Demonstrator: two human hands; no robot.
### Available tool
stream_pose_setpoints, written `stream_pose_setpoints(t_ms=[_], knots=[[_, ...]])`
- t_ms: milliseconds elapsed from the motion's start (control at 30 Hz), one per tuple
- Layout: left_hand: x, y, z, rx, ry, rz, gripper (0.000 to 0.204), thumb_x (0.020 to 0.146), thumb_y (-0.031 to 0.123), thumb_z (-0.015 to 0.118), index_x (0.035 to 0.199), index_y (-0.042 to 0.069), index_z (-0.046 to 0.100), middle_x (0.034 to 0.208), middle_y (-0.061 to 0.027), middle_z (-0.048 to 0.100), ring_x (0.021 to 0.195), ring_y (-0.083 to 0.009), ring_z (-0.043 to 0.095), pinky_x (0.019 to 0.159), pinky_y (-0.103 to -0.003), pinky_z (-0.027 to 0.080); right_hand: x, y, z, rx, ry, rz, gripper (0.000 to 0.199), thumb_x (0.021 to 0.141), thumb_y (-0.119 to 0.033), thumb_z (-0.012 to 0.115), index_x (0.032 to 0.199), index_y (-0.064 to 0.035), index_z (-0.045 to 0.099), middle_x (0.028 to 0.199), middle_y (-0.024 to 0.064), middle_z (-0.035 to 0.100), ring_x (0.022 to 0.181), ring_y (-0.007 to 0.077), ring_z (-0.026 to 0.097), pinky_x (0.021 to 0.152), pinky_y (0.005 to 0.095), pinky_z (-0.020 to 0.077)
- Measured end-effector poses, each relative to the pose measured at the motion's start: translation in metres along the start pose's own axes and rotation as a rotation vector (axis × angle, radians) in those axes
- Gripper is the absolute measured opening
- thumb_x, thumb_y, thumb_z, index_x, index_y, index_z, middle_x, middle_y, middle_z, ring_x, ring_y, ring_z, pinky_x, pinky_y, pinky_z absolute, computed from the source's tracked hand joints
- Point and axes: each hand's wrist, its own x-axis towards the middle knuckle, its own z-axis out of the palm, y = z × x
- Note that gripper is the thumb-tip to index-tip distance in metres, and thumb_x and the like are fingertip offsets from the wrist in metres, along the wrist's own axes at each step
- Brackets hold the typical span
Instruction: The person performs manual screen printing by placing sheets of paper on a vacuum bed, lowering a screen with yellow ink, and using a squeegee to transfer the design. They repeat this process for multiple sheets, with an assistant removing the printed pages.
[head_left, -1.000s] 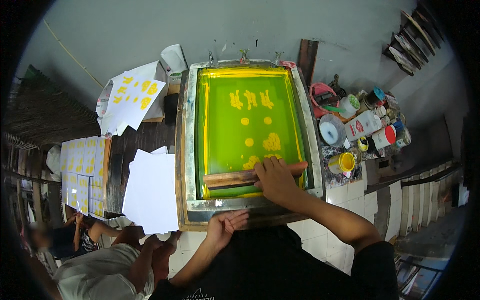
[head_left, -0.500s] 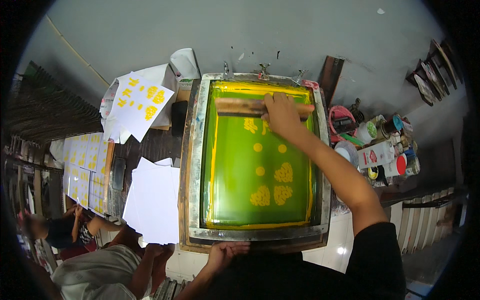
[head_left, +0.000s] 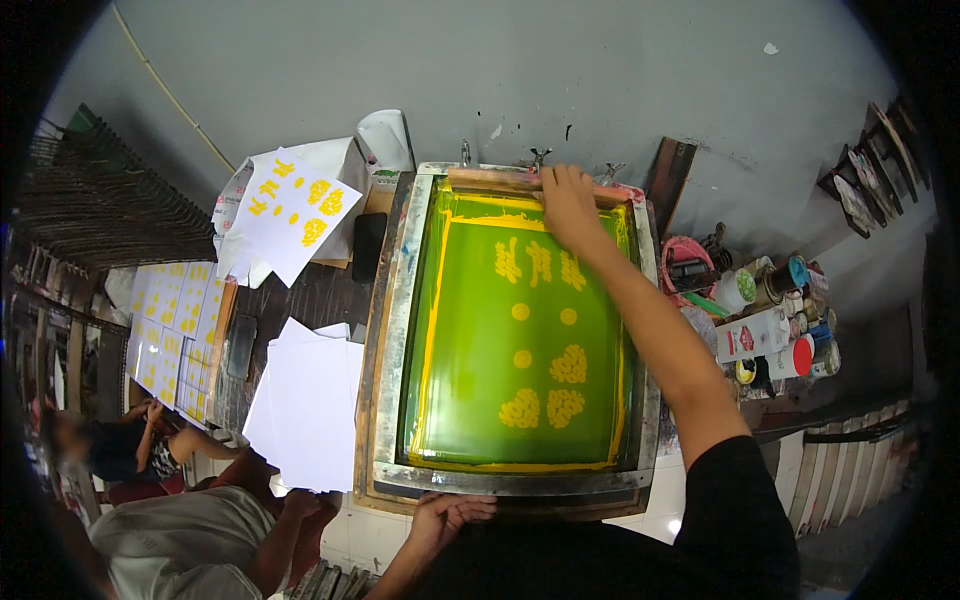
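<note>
The left hand is placed at the near edge of the framed green screen, fingers loosely curled; whether anything is gripped cannot be told. Across the screen's far end, a wooden squeegee is gripped by the fingers of the right hand.

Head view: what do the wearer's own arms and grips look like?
Right arm: short black sleeve on the upper arm, bare below it. Left forearm: bare where it shows; its sleeve can't be made out. Right grip and left grip: bare hands, no gloves. No watch, cable or marking visible.
</note>
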Motion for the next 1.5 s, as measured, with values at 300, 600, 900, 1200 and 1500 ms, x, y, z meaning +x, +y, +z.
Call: stream_pose_setpoints(t_ms=[300, 600, 900, 1200, 1500], knots=[[-0.001, -0.001, 0.002, -0.024, -0.035, 0.026, 0.034, 0.097, 0.006, 0.048, 0.110, -0.021, 0.062, 0.117, -0.0357, 0.068, 0.103, -0.0435, 0.071, 0.094, -0.049, 0.058, 0.001, 0.002, -0.025, 0.060, -0.339, 0.043, 0.037, 0.088, -0.022, 0.071, 0.118, -0.0036, 0.057, 0.115, 0.0194, 0.065, 0.111, 0.0376, 0.061, 0.095, 0.0501, 0.0432], [0.001, 0.003, 0.005, 0.061, -0.093, 0.066, 0.031, 0.098, 0.009, 0.049, 0.107, -0.017, 0.063, 0.113, -0.0308, 0.070, 0.097, -0.0369, 0.073, 0.091, -0.048, 0.060, -0.114, -0.072, -0.098, 0.231, -0.402, 0.065, 0.029, 0.092, -0.021, 0.068, 0.113, -0.0034, 0.058, 0.112, 0.0206, 0.066, 0.108, 0.0396, 0.060, 0.091, 0.0519, 0.0428], [0.004, 0.008, 0.000, -0.039, -0.164, 0.003, 0.032, 0.098, 0.012, 0.051, 0.118, -0.011, 0.063, 0.106, -0.0284, 0.073, 0.092, -0.0337, 0.073, 0.087, -0.043, 0.059, -0.265, -0.180, -0.194, 0.246, -0.205, -0.007, 0.021, 0.085, -0.018, 0.065, 0.100, -0.0044, 0.058, 0.090, 0.0128, 0.057, 0.087, 0.0305, 0.057, 0.075, 0.0443, 0.0409], [-0.020, 0.081, 0.075, 0.267, -0.510, 0.424, 0.042, 0.099, 0.018, 0.050, 0.120, -0.014, 0.066, 0.085, -0.0307, 0.072, 0.066, -0.0361, 0.070, 0.072, -0.045, 0.057, -0.182, -0.160, -0.308, 0.281, 0.295, 0.018, 0.035, 0.080, -0.002, 0.073, 0.112, -0.0032, 0.059, 0.107, 0.0173, 0.061, 0.095, 0.0387, 0.057, 0.084, 0.0481, 0.0426], [0.102, 0.139, 0.046, 2.069, 0.599, 0.817, 0.119, 0.084, 0.069, 0.070, 0.165, 0.004, 0.011, 0.170, -0.0265, 0.012, 0.158, -0.0443, 0.006, 0.122, -0.067, 0.002, -0.027, -0.098, -0.408, 0.273, 0.258, 0.147, 0.032, 0.095, -0.017, 0.061, 0.117, 0.0052, 0.063, 0.111, 0.0241, 0.070, 0.105, 0.0387, 0.066, 0.093, 0.0459, 0.0501]])
